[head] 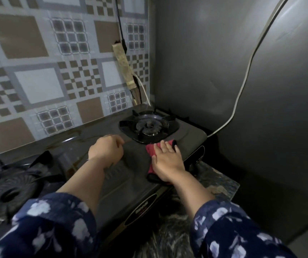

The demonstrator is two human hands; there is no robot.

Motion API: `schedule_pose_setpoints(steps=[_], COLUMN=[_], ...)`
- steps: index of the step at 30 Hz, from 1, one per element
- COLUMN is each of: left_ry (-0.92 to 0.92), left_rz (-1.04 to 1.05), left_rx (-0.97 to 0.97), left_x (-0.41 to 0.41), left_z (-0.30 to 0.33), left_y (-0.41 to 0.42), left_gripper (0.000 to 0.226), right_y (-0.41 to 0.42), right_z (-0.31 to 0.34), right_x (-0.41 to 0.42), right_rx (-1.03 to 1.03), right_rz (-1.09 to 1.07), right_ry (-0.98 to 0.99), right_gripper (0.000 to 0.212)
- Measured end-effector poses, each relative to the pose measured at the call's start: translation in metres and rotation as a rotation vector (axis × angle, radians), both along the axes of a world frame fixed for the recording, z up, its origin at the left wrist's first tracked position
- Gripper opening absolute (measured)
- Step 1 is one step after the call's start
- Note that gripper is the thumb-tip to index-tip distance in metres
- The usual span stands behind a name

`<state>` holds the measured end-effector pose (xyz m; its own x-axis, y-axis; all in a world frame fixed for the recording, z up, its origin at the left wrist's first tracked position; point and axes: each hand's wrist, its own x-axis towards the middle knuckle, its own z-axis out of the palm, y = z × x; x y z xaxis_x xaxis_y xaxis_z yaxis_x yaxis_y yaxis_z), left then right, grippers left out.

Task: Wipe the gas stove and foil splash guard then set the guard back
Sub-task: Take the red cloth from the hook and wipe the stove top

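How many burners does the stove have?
2. One burner sits at the far right of the gas stove, beyond the right hand pressing the red cloth. The other burner is at the near left, partly cut off.

Marbled counter [222,181] carries black gas stove [130,170].
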<state>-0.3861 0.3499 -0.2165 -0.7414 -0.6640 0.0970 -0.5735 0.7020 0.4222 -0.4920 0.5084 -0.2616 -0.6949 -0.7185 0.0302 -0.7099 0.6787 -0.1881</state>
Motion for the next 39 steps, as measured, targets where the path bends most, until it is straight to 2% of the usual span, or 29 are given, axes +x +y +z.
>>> schedule_pose_setpoints(steps=[5,9,13,32,39], left_ry=[-0.008,-0.042,-0.09,-0.082,-0.09], left_rz=[0.048,0.047,0.037,0.172,0.208], left_rx=[-0.005,-0.001,-0.018,-0.102,-0.082], left_x=[0.038,0.055,0.059,0.033,0.026], left_z=[0.01,0.009,0.006,0.003,0.0], left_y=[-0.009,-0.015,-0.023,-0.139,-0.15], left_gripper=[0.031,0.034,0.034,0.032,0.033], right_y=[-0.026,-0.023,-0.027,-0.237,-0.273], right_z=[0.007,0.007,0.005,0.01,0.017], right_x=[0.054,0.057,0.058,-0.019,-0.038], right_rx=[0.052,0.107,0.126,0.165,0.169], right_rz=[0.201,0.172,0.211,0.462,0.458], right_ry=[0.001,0.095,0.036,-0.008,-0.039], right_gripper=[0.056,0.06,0.058,0.052,0.054])
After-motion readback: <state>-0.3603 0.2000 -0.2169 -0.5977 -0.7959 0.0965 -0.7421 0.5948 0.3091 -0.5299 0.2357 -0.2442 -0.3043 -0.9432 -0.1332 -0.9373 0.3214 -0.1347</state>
